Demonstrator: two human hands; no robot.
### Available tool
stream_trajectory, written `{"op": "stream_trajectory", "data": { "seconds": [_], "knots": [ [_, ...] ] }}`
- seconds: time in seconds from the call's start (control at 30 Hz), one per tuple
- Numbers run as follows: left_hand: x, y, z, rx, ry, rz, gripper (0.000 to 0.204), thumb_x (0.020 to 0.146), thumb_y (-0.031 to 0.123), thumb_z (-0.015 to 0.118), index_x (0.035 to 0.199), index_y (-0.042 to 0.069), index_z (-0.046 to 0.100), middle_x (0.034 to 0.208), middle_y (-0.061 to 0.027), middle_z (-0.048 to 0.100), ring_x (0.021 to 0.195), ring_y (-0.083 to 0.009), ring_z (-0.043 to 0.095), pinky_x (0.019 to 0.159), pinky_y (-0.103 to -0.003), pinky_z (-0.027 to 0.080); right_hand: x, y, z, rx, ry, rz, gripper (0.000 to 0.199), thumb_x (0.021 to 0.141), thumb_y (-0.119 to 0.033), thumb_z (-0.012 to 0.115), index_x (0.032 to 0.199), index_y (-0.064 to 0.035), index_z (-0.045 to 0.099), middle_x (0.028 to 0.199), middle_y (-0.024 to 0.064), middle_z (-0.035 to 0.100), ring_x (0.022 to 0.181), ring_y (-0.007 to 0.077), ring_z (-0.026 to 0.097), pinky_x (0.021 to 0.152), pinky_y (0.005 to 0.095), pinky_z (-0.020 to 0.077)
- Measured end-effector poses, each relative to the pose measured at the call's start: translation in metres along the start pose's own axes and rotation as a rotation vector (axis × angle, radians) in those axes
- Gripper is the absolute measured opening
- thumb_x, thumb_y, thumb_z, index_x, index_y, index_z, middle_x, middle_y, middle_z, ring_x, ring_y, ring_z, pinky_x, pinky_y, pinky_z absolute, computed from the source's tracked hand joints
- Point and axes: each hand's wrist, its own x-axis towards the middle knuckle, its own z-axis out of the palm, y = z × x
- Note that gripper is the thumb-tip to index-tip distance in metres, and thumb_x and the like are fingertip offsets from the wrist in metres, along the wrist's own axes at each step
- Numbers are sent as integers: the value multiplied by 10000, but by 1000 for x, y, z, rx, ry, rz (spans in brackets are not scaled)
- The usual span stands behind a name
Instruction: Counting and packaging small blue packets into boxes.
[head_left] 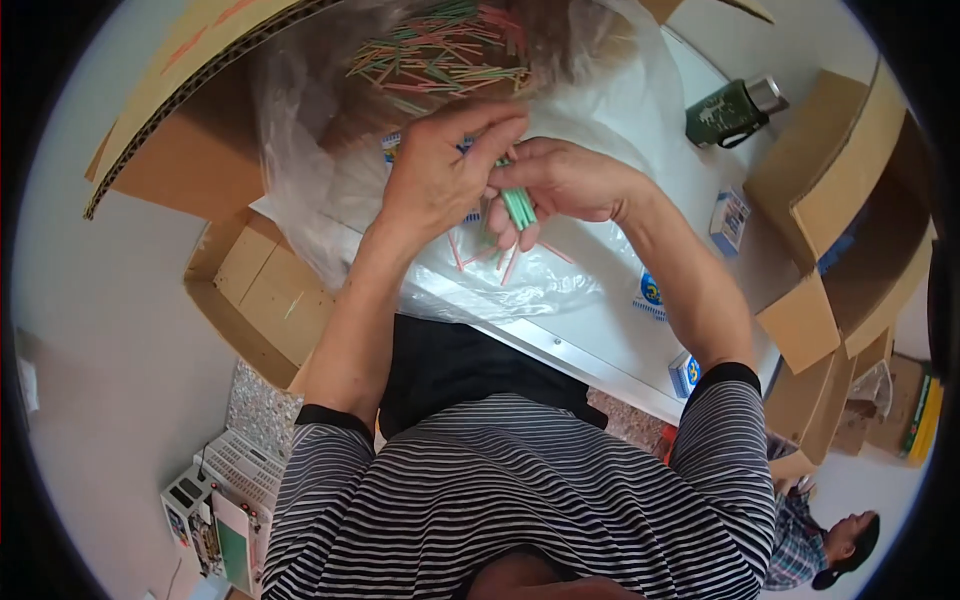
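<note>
A bundle of thin green sticks (516, 203) rests in my right hand (575, 182), its fingers curled beneath and around it. My left hand (440, 168) is close against the bundle's upper end, thumb and forefinger pinched together; what lies between them is hidden. Under my hands, a few loose pink sticks (508, 268) lie on a clear plastic bag (555, 285). Farther off, a heap of pink, green and yellow sticks (440, 55) sits in the bag. Partly covered by my left hand is a small blue and white box (390, 147).
On the white table (600, 340) stand small blue and white boxes, one (731, 222) beyond my right forearm, and a green flask (735, 112). A large carton (190, 160) is at left, open cartons (840, 220) at right. Another person (820, 545) is at lower right.
</note>
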Motion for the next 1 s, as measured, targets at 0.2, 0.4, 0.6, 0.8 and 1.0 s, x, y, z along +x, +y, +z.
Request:
{"op": "stream_trajectory", "data": {
  "seconds": [0.2,0.4,0.6,0.8,1.0],
  "knots": [
    [-12,-13,13,-144,24,-172,215,972,132,648,1104,-21,721,975,-65,747,879,-96,653,795,-243,528,-8,24,4,73,-35,-9,248,1039,-239,516,1042,-9,610,848,135,713,756,239,727,628,369,608],
    [-16,-22,15,-82,-264,-299,334,984,281,595,1087,-11,719,828,-86,727,744,-113,648,696,-268,526,-14,37,4,243,-109,-77,264,1044,-249,518,1055,5,592,883,143,696,756,255,728,630,382,625],
    [-32,-22,25,-29,116,51,441,983,390,605,1169,-4,671,846,-88,725,773,-177,693,666,-315,528,-14,45,4,360,-2,-160,312,1057,-278,498,1092,23,569,900,145,689,714,259,714,648,403,624],
    [-44,-24,-41,864,399,-411,568,847,567,696,1006,22,694,886,-142,732,809,-330,713,717,-452,529,-7,65,-19,-371,638,-804,325,1083,-289,444,1137,14,548,1062,151,686,1006,242,673,964,377,504],
    [-42,-41,-28,963,281,-538,529,752,570,775,815,52,686,783,-136,704,758,-329,691,679,-438,508,4,98,-15,-521,702,-537,272,1086,-253,446,1156,-5,535,1210,160,650,1264,251,559,1086,348,395]
  ]
}}
